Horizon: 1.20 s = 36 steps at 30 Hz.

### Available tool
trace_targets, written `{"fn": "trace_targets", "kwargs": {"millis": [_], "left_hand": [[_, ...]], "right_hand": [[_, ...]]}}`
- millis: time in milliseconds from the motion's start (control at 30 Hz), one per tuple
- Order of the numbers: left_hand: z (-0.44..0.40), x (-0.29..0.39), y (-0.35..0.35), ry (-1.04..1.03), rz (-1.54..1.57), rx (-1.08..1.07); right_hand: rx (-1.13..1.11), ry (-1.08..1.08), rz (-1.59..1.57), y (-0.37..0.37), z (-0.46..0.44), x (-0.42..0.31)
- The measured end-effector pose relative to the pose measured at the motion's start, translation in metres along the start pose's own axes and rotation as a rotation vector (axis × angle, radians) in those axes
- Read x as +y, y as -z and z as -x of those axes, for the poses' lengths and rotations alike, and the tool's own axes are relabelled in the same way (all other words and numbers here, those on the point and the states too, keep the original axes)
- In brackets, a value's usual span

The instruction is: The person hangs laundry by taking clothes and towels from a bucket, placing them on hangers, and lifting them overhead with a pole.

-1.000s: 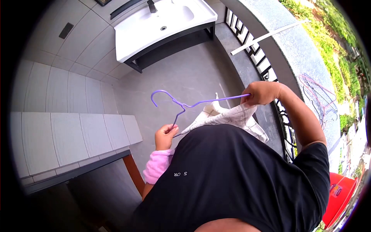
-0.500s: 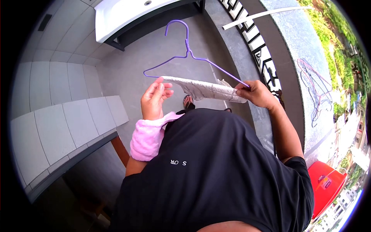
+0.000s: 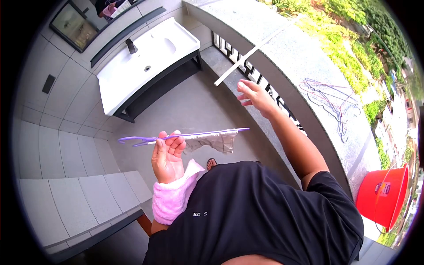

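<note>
Above grey floor (image 3: 185, 110), left hand (image 3: 167, 160) pinches purple hanger (image 3: 198, 133); right hand (image 3: 256, 97) open.

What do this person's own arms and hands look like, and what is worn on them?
Both the left hand and right hand are bare, without gloves. A fluffy pink cloth wraps the left forearm. The right arm has a short, loose black sleeve ending near the elbow, with no watch visible.

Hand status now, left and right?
Left hand: pinching the purple hanger, pale cloth hanging from it.
Right hand: open, holding nothing.
</note>
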<state>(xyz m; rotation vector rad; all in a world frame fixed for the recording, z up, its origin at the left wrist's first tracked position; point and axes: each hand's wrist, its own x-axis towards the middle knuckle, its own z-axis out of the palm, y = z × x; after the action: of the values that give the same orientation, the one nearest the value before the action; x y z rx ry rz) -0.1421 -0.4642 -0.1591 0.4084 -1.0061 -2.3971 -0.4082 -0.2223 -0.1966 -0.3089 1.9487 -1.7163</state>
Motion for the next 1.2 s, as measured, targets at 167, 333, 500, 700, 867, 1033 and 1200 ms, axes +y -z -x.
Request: {"fn": "trace_targets", "kwargs": {"millis": [167,333,500,700,867,1033,1200], "left_hand": [[-0.008,-0.002,-0.010,0.087,-0.102,-0.018],[-0.005,0.002,0.014,0.093,-0.095,0.019],[-0.003,0.008,0.026,0.165,0.045,0.075],[-0.011,0.008,0.005,0.033,0.113,-0.022],[-0.032,0.007,-0.041,0.107,0.053,-0.134],[-0.055,0.015,-0.105,-0.039,0.011,-0.293],[-0.088,0.022,-0.150,0.086,0.091,-0.429]], "right_hand": [[0.334,-0.213,-0.462,0.006,-0.136,0.024],[0.367,-0.145,-0.919,0.002,-0.157,0.003],[0.548,-0.018,-0.799,0.034,-0.089,0.006],[0.483,0.026,-0.381,0.066,0.100,0.137],[0.518,0.060,-0.208,0.082,0.165,0.117],[0.510,0.279,0.244,0.065,0.164,0.087],[0.427,0.290,0.344,0.027,0.193,0.098]]}}
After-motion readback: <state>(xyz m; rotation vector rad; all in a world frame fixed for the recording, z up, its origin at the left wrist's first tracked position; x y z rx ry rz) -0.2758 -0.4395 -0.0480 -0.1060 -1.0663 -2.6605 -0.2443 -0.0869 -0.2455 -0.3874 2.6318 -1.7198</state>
